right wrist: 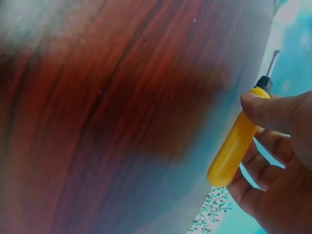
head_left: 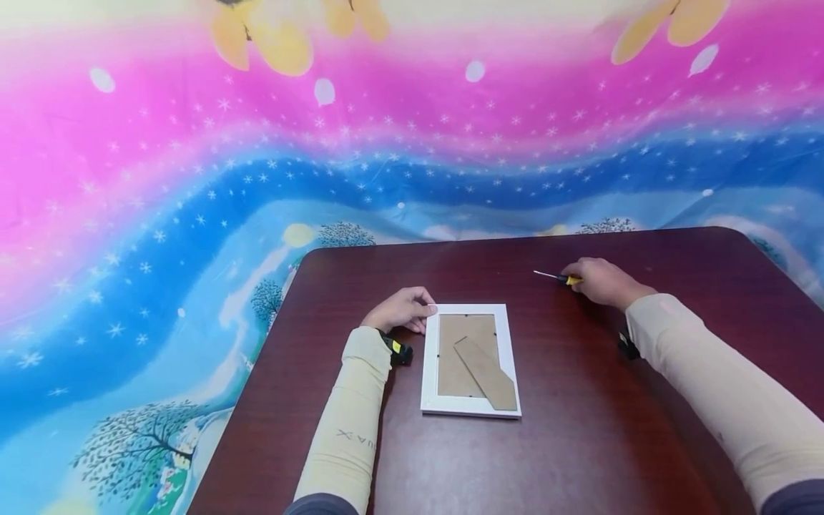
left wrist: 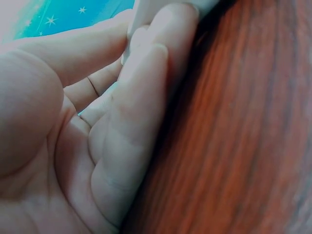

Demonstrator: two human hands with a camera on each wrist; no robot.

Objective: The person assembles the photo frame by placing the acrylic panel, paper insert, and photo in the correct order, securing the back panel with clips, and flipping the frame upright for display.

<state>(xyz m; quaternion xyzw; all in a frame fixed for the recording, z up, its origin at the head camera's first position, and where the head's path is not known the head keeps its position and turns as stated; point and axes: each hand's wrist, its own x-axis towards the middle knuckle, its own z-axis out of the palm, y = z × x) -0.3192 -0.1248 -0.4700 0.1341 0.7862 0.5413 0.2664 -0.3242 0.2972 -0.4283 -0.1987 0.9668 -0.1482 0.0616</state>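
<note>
A white picture frame lies face down on the dark red table, its brown cardboard back and stand flap showing. My left hand rests at the frame's top left corner, fingertips touching the white edge. Over to the right, my right hand grips a small screwdriver with a yellow handle; its thin metal shaft points left just above the tabletop. In the right wrist view the thumb and fingers curl around that handle.
A bright cloth backdrop with pink, blue and star patterns hangs behind and left of the table. The table's far edge runs just beyond both hands. Bare wood lies right of the frame and in front of it.
</note>
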